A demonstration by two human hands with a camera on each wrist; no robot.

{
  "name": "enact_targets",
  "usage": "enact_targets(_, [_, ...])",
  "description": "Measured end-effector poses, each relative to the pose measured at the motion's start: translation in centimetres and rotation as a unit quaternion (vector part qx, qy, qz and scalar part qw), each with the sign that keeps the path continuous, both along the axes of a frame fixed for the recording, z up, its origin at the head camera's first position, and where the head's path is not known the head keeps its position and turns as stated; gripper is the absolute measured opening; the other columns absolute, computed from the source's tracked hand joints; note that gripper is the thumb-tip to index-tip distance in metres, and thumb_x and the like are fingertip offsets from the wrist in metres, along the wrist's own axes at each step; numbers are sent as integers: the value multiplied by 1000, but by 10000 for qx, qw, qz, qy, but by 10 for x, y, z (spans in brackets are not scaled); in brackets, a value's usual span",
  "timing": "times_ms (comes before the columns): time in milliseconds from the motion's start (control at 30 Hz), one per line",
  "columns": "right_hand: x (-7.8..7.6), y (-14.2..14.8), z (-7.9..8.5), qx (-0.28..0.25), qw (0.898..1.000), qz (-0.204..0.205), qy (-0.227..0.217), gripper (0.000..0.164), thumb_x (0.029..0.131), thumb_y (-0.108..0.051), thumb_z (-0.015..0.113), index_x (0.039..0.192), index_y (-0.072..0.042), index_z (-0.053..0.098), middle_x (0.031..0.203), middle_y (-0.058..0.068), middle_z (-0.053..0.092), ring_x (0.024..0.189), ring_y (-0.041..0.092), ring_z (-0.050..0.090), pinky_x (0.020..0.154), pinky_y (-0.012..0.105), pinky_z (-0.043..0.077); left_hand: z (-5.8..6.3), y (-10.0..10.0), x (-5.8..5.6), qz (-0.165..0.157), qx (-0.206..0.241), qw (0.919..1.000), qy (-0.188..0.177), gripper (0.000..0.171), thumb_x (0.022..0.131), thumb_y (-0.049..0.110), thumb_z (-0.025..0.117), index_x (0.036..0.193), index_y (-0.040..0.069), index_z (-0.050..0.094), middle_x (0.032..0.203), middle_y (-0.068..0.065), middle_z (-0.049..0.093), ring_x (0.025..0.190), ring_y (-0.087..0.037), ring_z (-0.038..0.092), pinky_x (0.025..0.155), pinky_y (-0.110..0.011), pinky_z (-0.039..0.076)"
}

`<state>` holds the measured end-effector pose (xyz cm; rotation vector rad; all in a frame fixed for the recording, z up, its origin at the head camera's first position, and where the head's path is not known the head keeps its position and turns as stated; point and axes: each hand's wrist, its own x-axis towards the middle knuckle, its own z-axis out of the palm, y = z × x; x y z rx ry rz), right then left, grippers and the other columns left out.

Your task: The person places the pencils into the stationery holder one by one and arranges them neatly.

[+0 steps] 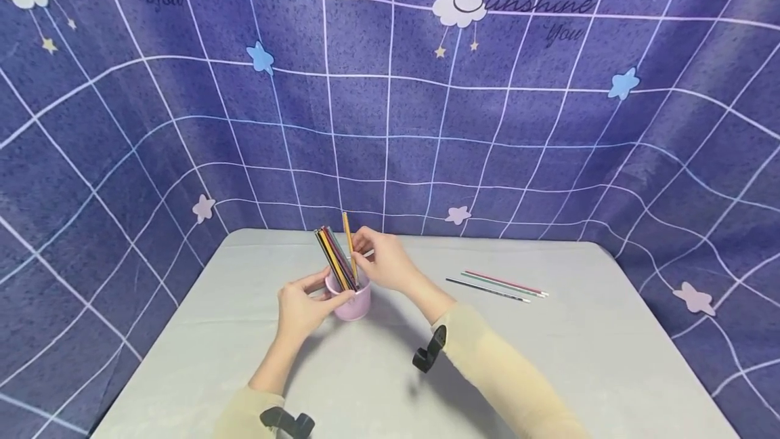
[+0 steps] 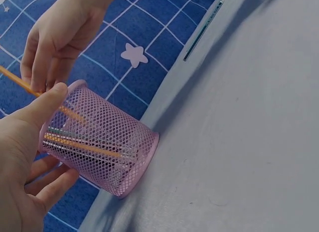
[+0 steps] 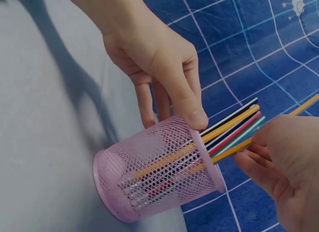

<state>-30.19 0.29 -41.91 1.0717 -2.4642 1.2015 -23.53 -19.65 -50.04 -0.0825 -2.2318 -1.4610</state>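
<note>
A pink mesh pencil cup (image 1: 353, 305) stands on the table with several pencils (image 1: 332, 256) leaning to the left inside it. My left hand (image 1: 301, 307) grips the cup at its rim, thumb on the near side and fingers round the far side. Between thumb and fingertips, my right hand (image 1: 384, 259) pinches a yellow pencil (image 1: 348, 230). In the right wrist view this yellow pencil (image 3: 304, 106) slants over the rim, its lower end inside the mesh. Black, yellow, red and green pencils (image 3: 239, 124) lean beside it.
To the right on the grey-white table (image 1: 579, 358) lie a red pencil (image 1: 502, 281), a green pencil (image 1: 512, 287) and a dark pencil (image 1: 487, 289), roughly parallel. A purple-blue curtain (image 1: 390, 120) with a grid and stars hangs behind and beside the table.
</note>
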Motion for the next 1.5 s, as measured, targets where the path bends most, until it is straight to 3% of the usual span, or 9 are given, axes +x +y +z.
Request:
enact_targets(233, [-3,-7,-11,448,9988,39,201,8,97,-4,73,103,-5,69,96,8,79,89,17,78,80,13,65,-1,0,2,-85,91,9999,-77,65,67,21,103,122,-2,77,114,-21,79,97,-37,81,71,-26,70])
enact_targets(400, [-5,-10,-9,673,9971,-41,347,7,96,-5,77,100,-5,71,94,7,80,84,16,78,77,11,64,-1,-1,1,-41,-32,10000,-80,65,68,25,103,122,0,77,115,-20,79,96,-36,81,70,-24,69])
enact_targets(700, [-7,-13,-5,1164,9930,-71,183,6,96,-7,78,97,-7,73,93,6,81,84,15,78,74,11,63,4,-3,-2,-120,-13,9999,-64,65,66,26,104,121,3,79,114,-19,80,96,-35,82,72,-28,70])
enact_targets(1067, [-8,-21,-12,1321,9910,-83,190,4,95,-7,77,95,-7,73,92,6,83,81,12,79,69,5,60,8,-4,-1,-95,-112,9999,-49,65,67,27,104,122,4,79,113,-18,80,96,-35,82,71,-25,69])
enact_targets(1500, [0,-31,-14,1291,9899,-545,193,6,95,-7,77,95,-4,72,90,7,83,78,14,80,63,5,59,7,-2,2,-169,93,9997,-137,63,66,24,104,121,4,79,113,-18,80,97,-36,81,73,-25,69])
